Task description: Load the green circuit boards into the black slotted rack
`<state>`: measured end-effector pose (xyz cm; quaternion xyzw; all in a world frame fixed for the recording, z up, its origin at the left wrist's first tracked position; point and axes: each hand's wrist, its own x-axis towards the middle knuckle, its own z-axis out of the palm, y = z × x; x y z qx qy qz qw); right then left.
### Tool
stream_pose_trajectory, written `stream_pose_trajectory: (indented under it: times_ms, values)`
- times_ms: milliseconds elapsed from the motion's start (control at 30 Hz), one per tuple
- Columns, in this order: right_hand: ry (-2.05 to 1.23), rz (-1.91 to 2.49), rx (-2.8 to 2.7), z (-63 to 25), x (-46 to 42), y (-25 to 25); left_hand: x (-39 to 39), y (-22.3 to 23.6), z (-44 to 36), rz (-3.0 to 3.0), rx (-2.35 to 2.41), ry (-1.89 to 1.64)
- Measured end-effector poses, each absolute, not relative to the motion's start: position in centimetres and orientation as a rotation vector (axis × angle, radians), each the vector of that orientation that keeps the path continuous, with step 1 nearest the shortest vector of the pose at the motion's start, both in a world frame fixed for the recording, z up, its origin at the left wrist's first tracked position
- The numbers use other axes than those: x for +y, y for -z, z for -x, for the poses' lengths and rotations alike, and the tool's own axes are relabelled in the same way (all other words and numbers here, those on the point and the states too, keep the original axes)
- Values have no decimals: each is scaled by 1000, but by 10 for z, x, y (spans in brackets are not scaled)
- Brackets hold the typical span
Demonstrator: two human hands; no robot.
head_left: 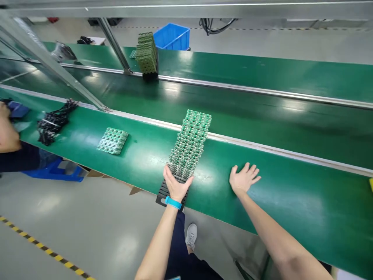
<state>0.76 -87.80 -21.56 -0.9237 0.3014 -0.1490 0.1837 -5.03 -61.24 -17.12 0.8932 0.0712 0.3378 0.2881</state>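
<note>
A long row of green circuit board panels (190, 142) stands packed edge-up in a black slotted rack (163, 193) on the green bench. At its near end is my left hand (177, 186), thumb and fingers spanning the sides of the closest panel and gripping it. A blue band circles that wrist. My right hand (244, 178) is to the right of the rack, fingers spread over the bench top, holding nothing. Left of the rack lies a small stack of circuit board panels (112, 140).
A bundle of black cables (55, 122) lies farther left, near another person's arm (8, 134). Across the belt (247, 112) stand a second rack of panels (146, 54) and a blue bin (172, 37). A metal post (58, 66) slants down to the bench rail.
</note>
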Motion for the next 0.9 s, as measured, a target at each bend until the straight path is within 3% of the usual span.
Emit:
stream_pose_trajectory:
  times_ms: [167,300,400,533,700,900]
  values:
    - [481,2587,809,-6,-879,217,-586,154,46,-2398,43,-945]
    - [550,2579,798,-6,-879,219,-475,114,-1,-2428,299,-1086]
    - [568,2587,801,-7,-879,219,-373,75,-56,-2585,715,-776]
    - [589,2595,796,-7,-878,218,-293,43,-106,-2820,886,-214]
    - [610,2597,781,-7,-879,220,-275,41,-119,-2828,928,136]
    - [573,2646,791,-6,-880,217,-274,30,-114,-2805,881,-34]
